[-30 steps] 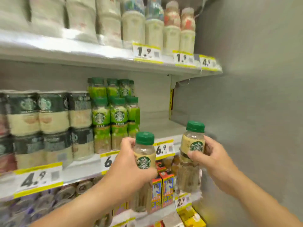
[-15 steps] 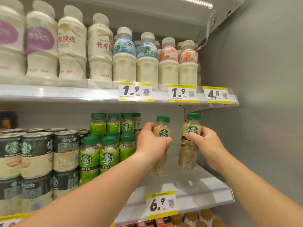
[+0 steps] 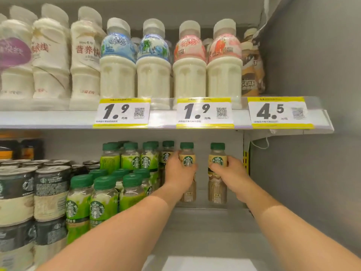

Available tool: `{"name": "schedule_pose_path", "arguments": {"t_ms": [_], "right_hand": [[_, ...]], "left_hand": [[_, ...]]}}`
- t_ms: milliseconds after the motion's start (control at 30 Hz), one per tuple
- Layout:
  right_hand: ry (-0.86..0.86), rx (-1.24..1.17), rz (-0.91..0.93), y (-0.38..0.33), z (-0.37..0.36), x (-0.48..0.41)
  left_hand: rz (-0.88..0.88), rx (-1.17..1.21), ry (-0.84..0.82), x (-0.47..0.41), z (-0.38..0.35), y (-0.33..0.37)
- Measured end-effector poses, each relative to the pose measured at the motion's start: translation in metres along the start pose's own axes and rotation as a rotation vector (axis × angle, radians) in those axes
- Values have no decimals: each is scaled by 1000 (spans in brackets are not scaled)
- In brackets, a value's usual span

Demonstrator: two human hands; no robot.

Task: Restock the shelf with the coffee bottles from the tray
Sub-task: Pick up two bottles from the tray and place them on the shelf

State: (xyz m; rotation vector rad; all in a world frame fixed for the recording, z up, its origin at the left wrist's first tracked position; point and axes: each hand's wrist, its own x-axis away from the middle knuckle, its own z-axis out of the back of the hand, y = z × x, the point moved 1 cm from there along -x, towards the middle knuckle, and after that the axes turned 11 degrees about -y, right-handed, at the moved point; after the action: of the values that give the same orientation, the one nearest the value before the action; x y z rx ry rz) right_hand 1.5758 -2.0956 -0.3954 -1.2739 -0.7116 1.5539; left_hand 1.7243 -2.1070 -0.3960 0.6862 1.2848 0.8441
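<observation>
The left grip (image 3: 180,173) was wrapped round the middle of one coffee bottle (image 3: 187,160), thumb across the front just under the logo and fingers curled behind. The right grip (image 3: 231,173) pinched a second coffee bottle (image 3: 217,159) the same way from its right side, thumb on the front and fingers out of sight behind.

Both bottles stood upright, long axis vertical, green caps up, and their round logos faced the camera. They were side by side with a gap between them, deep at the back of the lower shelf (image 3: 205,231). Their bases were down at the shelf's rear edge, though whether they rested on it could not be told.

Just left of the left-hand bottle, partly hidden by the hand, stood another brown bottle (image 3: 167,153) with the same green cap. Further left came rows of green-label bottles (image 3: 97,202), all upright, and then stacked cans (image 3: 48,192) at the left edge.

To the right of the right hand rose the grey side wall (image 3: 312,173).

Above, an upper shelf (image 3: 58,118) carried white milk bottles (image 3: 119,61) and yellow-edged price tags (image 3: 121,112).
</observation>
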Motion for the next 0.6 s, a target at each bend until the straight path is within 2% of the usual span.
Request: {"name": "schedule_pose_path", "arguments": {"t_ms": [100,167,300,400,600], "right_hand": [[-12,-9,-9,15,-1,-5],[-40,7,-37,29,2,-8],[-183,102,-145,54,8,10],[-231,123,-151,53,10,3],[-116,258,-107,55,-12,-31]], "left_hand": [[-19,-17,-22,-1,2,-14],[35,-54,-95,6,1,-30],[142,-439,-66,22,2,-58],[161,-498,-67,14,1,-61],[209,-639,1,-2,-4,-57]]}}
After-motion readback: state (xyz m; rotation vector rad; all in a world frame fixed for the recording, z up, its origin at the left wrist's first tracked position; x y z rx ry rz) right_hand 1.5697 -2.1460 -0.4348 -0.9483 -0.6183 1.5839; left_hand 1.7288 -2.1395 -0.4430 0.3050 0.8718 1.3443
